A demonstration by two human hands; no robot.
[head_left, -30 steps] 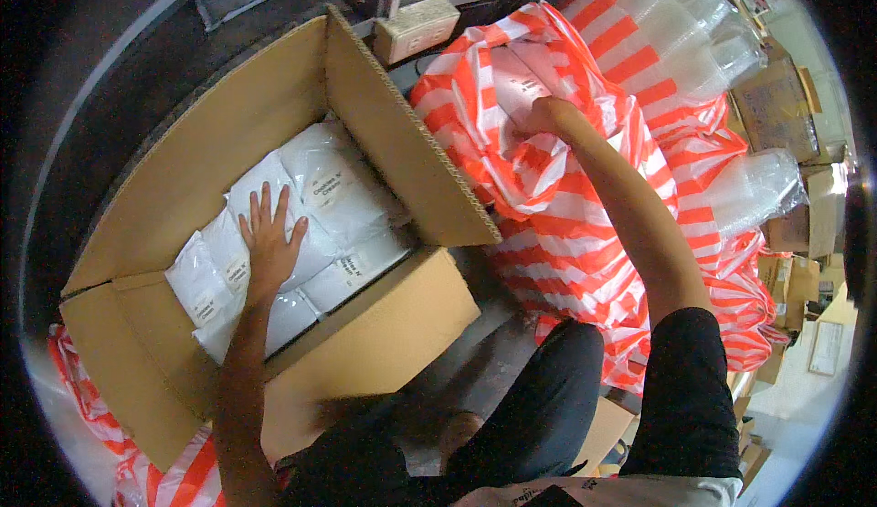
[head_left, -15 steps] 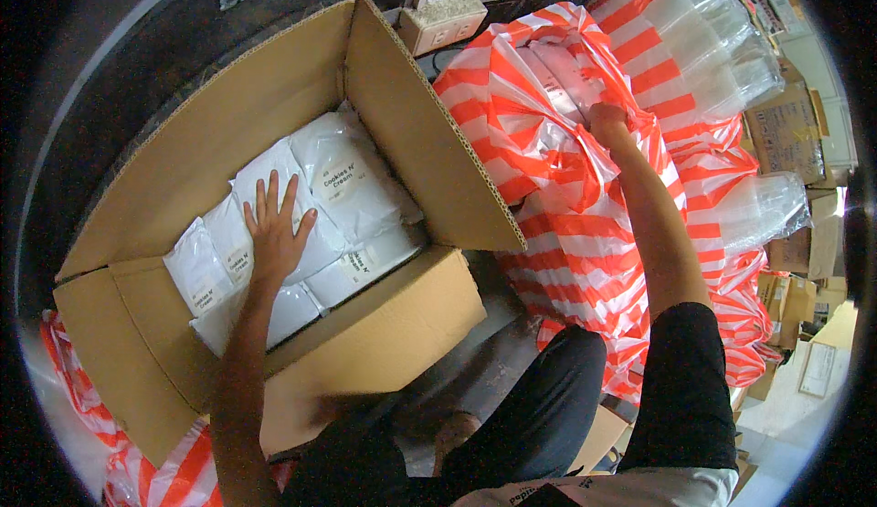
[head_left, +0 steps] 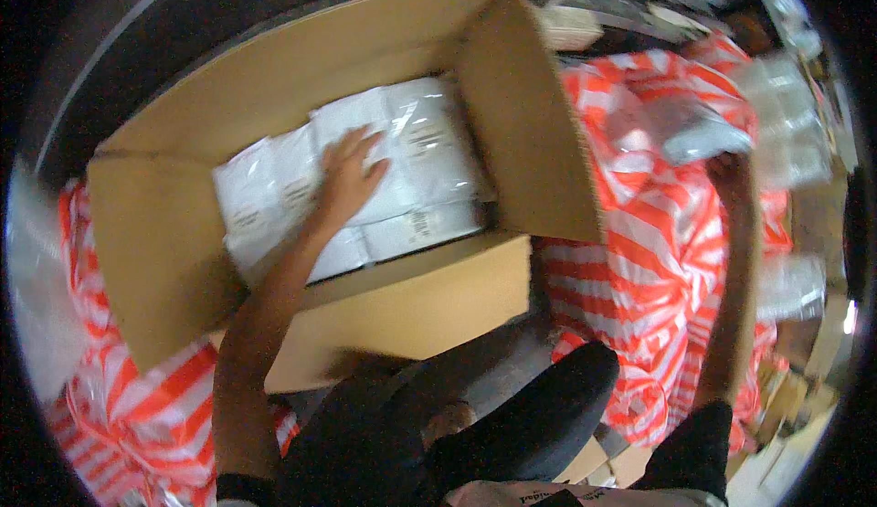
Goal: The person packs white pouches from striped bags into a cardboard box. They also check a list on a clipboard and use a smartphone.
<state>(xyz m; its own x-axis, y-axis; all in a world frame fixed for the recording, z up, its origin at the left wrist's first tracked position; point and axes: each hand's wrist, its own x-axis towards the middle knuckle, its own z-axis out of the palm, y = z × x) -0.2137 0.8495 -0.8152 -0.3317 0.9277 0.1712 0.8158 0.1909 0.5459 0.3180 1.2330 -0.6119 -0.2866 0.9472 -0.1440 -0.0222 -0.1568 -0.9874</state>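
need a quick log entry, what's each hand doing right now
Left hand: open, fingers spread, flat on the white packets in the cardboard box.
Right hand: shut on a clear plastic packet over the striped bag.

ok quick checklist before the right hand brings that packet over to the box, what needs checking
1. Right hand has a packet: cannot tell. It reaches a clear plastic packet on the striped bag, but blur hides the grip.
2. Cardboard box open: ok. Flaps stand up, top unobstructed.
3. Left hand steadying the load: ok. It lies flat on the white packets in the box.
4. Room for another packet: cannot tell. White packets cover the visible layer; depth left is unclear.
5. Path between bag and box: not ok. The raised right flap stands between them, so the packet likely must go over it.
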